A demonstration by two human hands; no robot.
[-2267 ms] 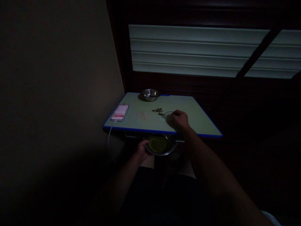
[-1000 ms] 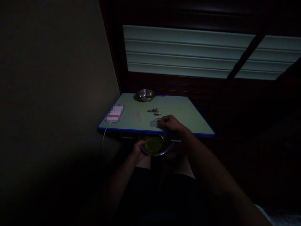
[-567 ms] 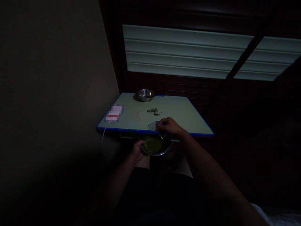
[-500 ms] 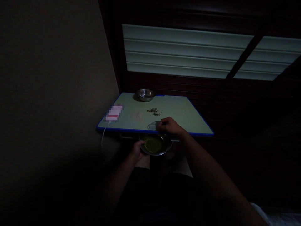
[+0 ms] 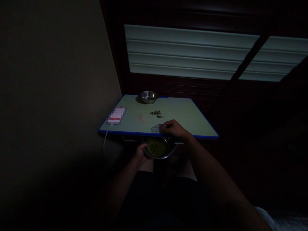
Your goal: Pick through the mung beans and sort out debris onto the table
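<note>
Right hand [image 5: 171, 128] pinches clear disc [image 5: 156, 128], most of it left of the grip | left hand [image 5: 141, 154] clasps steel bowl [image 5: 161, 158] of green beans [image 5: 156, 147], left rim

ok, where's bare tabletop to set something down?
Right side, between the right hand and the tabletop's right edge; also the back, right of the metal bowl and behind the dark bits. Crowded: left to front-centre, with the corded pink device, pale scattering and clear rounded piece at the hand.

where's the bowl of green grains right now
In the head view, the bowl is just below the near edge of the table, the left hand gripping its left rim.
</note>
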